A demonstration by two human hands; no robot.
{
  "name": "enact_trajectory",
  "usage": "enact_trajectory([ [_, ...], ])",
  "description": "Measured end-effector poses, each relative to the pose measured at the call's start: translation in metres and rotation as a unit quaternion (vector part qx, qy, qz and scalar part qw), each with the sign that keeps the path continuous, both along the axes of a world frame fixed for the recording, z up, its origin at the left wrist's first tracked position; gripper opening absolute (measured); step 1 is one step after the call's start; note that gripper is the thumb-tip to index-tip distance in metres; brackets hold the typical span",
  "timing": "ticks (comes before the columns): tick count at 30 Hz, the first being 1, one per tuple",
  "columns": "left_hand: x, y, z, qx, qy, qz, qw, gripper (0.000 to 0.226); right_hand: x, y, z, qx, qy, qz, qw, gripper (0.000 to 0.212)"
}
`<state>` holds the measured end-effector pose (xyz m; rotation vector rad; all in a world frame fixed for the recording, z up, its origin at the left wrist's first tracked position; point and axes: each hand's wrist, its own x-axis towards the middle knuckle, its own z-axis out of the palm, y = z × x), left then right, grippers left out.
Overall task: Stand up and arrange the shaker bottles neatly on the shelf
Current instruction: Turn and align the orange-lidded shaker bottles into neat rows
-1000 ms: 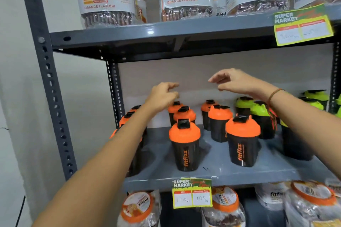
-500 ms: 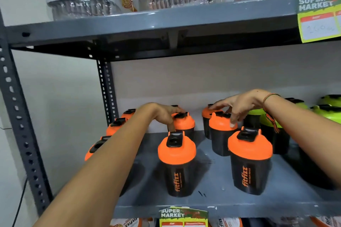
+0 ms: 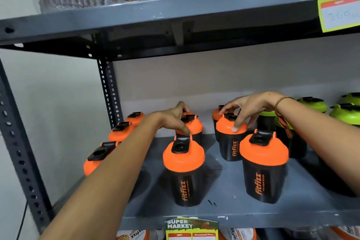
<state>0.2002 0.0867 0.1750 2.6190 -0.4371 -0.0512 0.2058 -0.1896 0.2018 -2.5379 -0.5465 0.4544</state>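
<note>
Two hands grip orange-lidded bottles mid-shelf [image 3: 224, 181]: left hand [image 3: 173, 119] clamps one bottle [image 3: 191, 125], right hand [image 3: 251, 107] another [image 3: 230, 138]. Crowded neighbours could topple if either lifts carelessly.

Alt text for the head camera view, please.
Two bare hands grip the orange lids of two black shaker bottles on a grey metal shelf: left hand, right hand. More orange-lidded bottles stand around them, green-lidded ones at right.
</note>
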Motion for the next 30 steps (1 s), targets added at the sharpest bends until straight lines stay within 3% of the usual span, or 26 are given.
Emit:
enact_trajectory([
  [3,0.003,0.001,-0.004,0.009,-0.017,0.01,1.0,0.09,0.004,-0.001,-0.002,0.012,-0.001,0.002,1.0,0.059],
  [11,0.0,-0.001,-0.005,0.109,-0.102,0.045,0.988,0.093,0.012,-0.004,-0.008,0.023,-0.027,0.019,0.999,0.055],
  [30,-0.006,-0.006,0.001,0.117,-0.089,0.068,0.987,0.086,0.015,-0.007,-0.002,-0.004,-0.045,0.006,0.999,0.059],
])
